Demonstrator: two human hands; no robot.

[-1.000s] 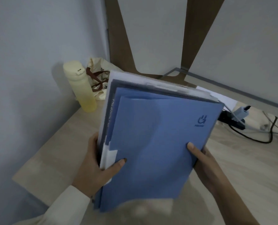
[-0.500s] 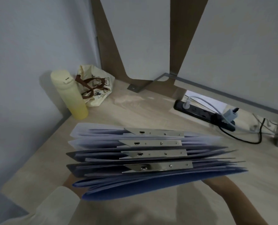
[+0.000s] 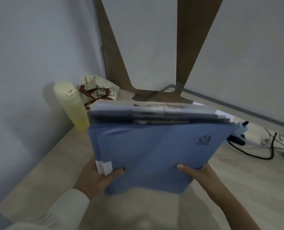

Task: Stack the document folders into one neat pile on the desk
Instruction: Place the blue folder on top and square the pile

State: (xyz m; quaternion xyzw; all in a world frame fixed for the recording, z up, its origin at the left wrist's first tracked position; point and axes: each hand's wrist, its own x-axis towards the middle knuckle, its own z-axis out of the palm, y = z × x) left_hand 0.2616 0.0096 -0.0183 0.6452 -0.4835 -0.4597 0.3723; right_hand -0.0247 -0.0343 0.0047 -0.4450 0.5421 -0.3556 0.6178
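A bundle of several document folders (image 3: 154,146) is held tilted above the light wooden desk (image 3: 247,185), its blue cover facing me and its far edges raised. My left hand (image 3: 96,178) grips the bundle's lower left corner, thumb on the cover beside white paper tabs. My right hand (image 3: 196,173) grips the lower right edge, thumb on top. Grey and white folders show behind the blue one at the upper edge, blurred by motion. The fingers beneath the bundle are hidden.
A pale yellow bottle (image 3: 71,107) stands at the back left by the wall, next to a cream tote bag (image 3: 99,90) with brown handles. A black power strip and cable (image 3: 247,146) lie at the back right. Wooden panel legs (image 3: 114,63) rise behind.
Half a second ago the bundle lay flat with its clip edges facing me; now it is tipped up again, the blue cover towards me, both hands at its near corners.
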